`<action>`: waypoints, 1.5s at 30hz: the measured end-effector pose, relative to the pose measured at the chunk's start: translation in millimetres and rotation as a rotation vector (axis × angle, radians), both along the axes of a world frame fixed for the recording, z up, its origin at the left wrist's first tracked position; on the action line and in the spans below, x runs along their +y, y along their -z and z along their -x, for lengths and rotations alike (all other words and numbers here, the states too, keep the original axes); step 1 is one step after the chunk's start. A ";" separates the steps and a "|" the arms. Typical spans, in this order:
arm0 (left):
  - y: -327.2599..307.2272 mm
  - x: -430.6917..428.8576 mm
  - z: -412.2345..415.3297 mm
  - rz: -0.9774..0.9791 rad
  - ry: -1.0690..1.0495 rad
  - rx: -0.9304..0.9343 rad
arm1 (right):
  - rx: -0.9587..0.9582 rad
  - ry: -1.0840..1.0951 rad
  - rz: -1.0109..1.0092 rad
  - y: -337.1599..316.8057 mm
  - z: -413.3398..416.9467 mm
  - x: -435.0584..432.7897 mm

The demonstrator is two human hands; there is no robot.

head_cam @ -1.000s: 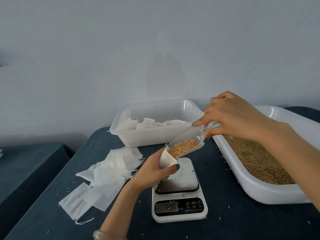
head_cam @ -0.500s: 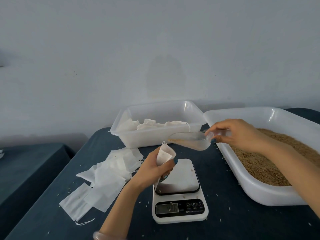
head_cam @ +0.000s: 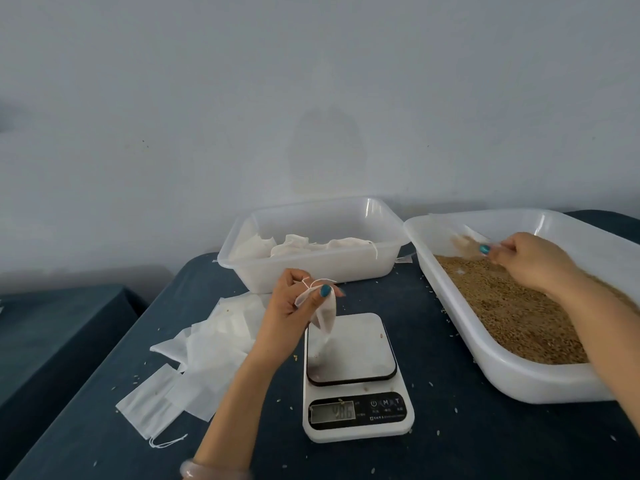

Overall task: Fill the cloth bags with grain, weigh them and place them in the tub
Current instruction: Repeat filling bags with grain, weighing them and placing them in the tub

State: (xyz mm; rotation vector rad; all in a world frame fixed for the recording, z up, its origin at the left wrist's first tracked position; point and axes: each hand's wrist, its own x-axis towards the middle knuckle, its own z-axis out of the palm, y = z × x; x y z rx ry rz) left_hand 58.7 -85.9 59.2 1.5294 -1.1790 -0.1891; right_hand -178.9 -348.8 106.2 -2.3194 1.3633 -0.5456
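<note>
Left hand (head_cam: 291, 306) holds a cloth bag (head_cam: 323, 315) over the scale (head_cam: 356, 375); right hand (head_cam: 530, 261) holds a scoop (head_cam: 467, 242) in the grain tray (head_cam: 519, 382).

The clear tub (head_cam: 311, 268) behind the scale holds several white filled bags (head_cam: 298, 244). The big white tray right of the scale is spread with brown grain (head_cam: 512, 306). A loose pile of flat empty bags (head_cam: 211, 341) lies left of the scale on the dark table (head_cam: 485, 445), with stray kernels around. Left thumb and fingers are curled tight, pinching the bag's gathered neck and drawstring. The bag hangs over the scale platform's left rear; whether it touches is unclear. The display digits are blurred. The right fingers are closed round the clear scoop's handle. The scoop is motion-blurred, just above the grain at the tray's far end.
</note>
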 end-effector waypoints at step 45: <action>35.7 1.5 -30.6 -0.198 -0.262 0.134 | -0.495 -0.190 -0.149 126.0 -91.1 94.0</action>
